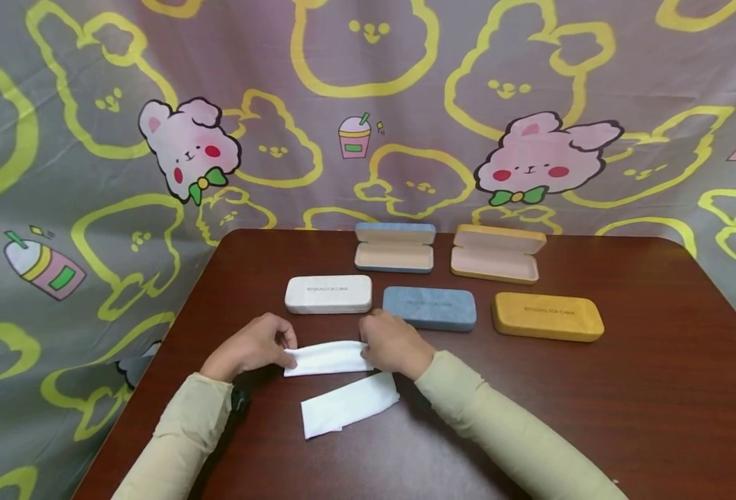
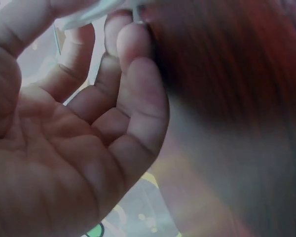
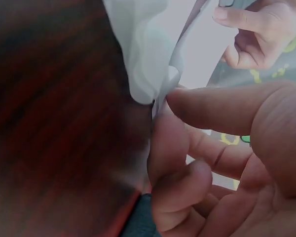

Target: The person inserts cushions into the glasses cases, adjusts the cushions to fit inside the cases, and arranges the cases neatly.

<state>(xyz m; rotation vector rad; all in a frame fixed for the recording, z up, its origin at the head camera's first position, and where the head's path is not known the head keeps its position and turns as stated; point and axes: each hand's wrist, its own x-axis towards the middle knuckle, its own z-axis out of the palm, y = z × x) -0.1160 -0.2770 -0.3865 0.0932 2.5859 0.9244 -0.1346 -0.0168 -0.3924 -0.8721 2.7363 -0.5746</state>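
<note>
A folded white cloth (image 1: 329,358) stretches between both hands in the head view. My left hand (image 1: 259,345) pinches its left end between thumb and fingers. At the other end, my right hand (image 1: 396,342) pinches the cloth, its thumb and index finger meeting at the edge in the right wrist view. Nearer to me lies a second folded white cloth (image 1: 349,404), its right end close to the held one. Just behind the hands are a closed white glasses case (image 1: 328,295) and a closed blue glasses case (image 1: 429,308).
A closed yellow glasses case (image 1: 548,317) lies right of the blue one. Farther back stand an open blue glasses case (image 1: 395,247) and an open yellow glasses case (image 1: 498,253). The brown table (image 1: 649,389) ends at a patterned curtain (image 1: 405,118).
</note>
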